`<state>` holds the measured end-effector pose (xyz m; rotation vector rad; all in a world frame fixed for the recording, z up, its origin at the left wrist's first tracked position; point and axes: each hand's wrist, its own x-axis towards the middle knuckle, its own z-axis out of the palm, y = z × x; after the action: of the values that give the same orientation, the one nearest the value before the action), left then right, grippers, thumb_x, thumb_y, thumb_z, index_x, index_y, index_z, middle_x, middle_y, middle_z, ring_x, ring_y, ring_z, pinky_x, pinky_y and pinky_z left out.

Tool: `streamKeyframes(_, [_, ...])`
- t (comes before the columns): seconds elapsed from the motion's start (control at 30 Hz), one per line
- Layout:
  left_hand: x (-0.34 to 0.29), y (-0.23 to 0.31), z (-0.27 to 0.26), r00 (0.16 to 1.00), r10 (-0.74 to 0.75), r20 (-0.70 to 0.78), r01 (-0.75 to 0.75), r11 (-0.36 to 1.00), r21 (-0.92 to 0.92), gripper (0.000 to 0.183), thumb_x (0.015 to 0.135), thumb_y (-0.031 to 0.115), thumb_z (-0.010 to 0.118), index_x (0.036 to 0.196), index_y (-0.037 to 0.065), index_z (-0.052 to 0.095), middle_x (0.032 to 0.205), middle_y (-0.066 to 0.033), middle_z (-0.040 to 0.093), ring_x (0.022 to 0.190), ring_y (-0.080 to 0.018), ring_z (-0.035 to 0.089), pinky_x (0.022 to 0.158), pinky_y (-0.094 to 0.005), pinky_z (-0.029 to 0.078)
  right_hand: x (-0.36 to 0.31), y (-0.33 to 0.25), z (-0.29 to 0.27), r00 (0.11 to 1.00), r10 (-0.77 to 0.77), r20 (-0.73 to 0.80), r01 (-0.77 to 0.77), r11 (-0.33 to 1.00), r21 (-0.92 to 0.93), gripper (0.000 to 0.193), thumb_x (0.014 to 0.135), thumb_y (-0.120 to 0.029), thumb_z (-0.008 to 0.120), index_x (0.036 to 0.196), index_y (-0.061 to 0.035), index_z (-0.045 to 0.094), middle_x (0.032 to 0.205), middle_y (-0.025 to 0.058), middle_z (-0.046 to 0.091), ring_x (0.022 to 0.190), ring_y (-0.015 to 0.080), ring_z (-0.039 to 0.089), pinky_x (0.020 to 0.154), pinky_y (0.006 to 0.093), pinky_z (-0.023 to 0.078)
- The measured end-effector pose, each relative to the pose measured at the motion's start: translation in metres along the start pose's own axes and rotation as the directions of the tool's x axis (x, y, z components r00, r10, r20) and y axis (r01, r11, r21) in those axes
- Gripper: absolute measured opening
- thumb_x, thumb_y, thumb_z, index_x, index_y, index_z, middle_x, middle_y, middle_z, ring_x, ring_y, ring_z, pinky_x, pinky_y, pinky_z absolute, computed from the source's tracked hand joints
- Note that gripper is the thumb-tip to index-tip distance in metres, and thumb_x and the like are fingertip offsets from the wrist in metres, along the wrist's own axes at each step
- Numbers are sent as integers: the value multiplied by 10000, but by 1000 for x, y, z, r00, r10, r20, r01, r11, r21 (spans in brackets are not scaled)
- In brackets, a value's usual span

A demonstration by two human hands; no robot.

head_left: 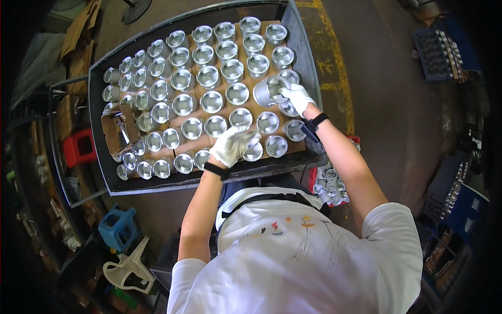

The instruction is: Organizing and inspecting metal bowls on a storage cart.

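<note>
Many silver metal pistons point(182, 80) stand in rows on brown cardboard inside a grey metal-sided bin point(308, 63). My right hand point(297, 99), in a white glove, grips one piston point(269, 91) by its rim at the right side of the bin. That piston is tilted and raised among the others. Over the near rows hovers my left hand point(235, 146), gloved too, its fingers stretched to the right with grimy tips; nothing shows in them. It partly hides a piston point(241, 118) behind it and is close to another piston point(253, 152).
Below the bin's right corner sits a red crate point(315, 180) of metal parts. Left of the bin are a red stool point(80, 148), a blue stool point(119, 228) and a white plastic chair point(128, 269). A yellow line point(340, 63) runs along the floor at right, with racks of parts point(442, 55) beyond.
</note>
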<state>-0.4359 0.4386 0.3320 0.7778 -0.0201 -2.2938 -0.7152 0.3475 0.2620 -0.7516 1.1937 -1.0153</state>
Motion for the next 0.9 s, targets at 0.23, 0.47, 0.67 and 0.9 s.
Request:
streamKeyframes(0.23, [-31, 15, -49, 985, -30, -172, 11, 994, -110, 269, 929, 203, 589, 1120, 13, 577, 1187, -228, 605, 1065, -360, 613, 907, -446, 524, 64, 66, -9, 989, 18, -149, -139, 494, -858, 275, 857, -294, 618, 969, -58, 706, 956, 204, 703, 884, 388, 673, 753, 466, 528])
streamKeyframes(0.47, [-43, 32, -70, 964, 3, -265, -53, 982, -179, 344, 955, 226, 540, 1211, -2, 518, 1231, -246, 587, 1073, -375, 609, 911, -470, 517, 76, 80, 17, 957, 209, -201, -245, 208, -947, 257, 892, -229, 572, 967, -36, 725, 929, 211, 717, 841, 351, 710, 687, 482, 536])
streamKeyframes(0.67, [-32, 45, -79, 955, -36, -295, -43, 965, -257, 282, 961, 206, 531, 1159, 6, 559, 1194, -237, 613, 1065, -373, 615, 902, -486, 518, 100, 12, 58, 972, -234, 18, 3, -63, -998, 170, 802, -135, 601, 907, -113, 734, 858, 130, 720, 821, 313, 703, 706, 454, 539])
streamKeyframes(0.9, [-33, 59, -79, 944, -18, -330, -49, 980, -194, 264, 973, 209, 512, 1162, 27, 548, 1198, -231, 613, 1080, -382, 609, 918, -494, 508, 153, 22, 80, 992, -72, 105, 64, -434, -899, 268, 806, -165, 626, 1057, -118, 710, 1150, 107, 657, 1152, 278, 554, 1000, 481, 373])
